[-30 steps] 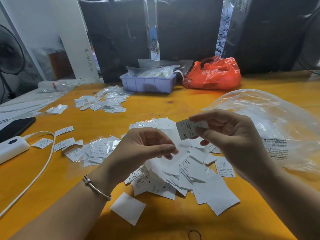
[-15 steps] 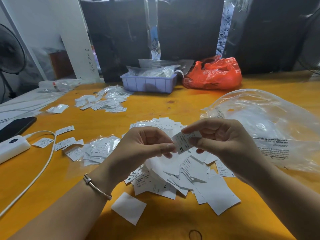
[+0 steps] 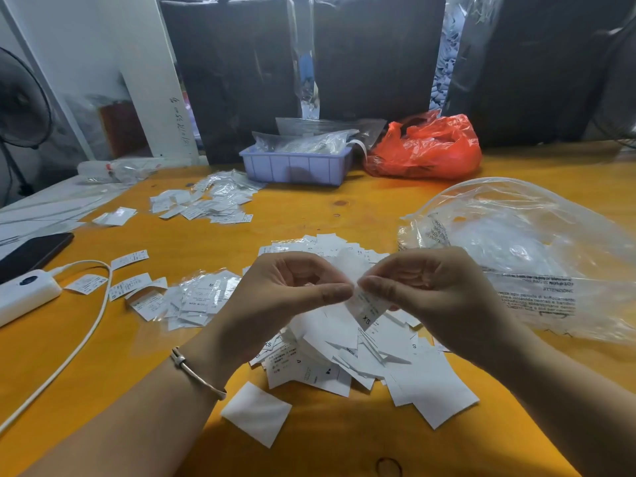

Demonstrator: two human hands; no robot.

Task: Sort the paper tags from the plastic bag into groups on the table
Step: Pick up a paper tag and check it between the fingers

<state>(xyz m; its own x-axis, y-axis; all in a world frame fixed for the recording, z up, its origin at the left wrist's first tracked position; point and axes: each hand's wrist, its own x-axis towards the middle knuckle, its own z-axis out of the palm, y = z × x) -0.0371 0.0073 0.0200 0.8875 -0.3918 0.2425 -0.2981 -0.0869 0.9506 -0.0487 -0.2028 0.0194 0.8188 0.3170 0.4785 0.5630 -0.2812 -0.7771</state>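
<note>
Orange wooden surface [image 3: 344, 208], worktop for sorting. Item in hand: one paper tag [image 3: 367, 309] marked XS, raised above the unsorted heap [image 3: 361, 352], pinched between thumb and fingers of the right hand [image 3: 433, 290]; left hand [image 3: 289, 290] meets it, thumb and fingers closed at its upper edge, probably to read or separate it. Sorted groups: near left [image 3: 196, 297]; far left [image 3: 206, 204]. Clear plastic bag [image 3: 537, 249] lies slack at right, the likely source. Behind: lilac tray [image 3: 296, 166], red bag [image 3: 426, 146].
</note>
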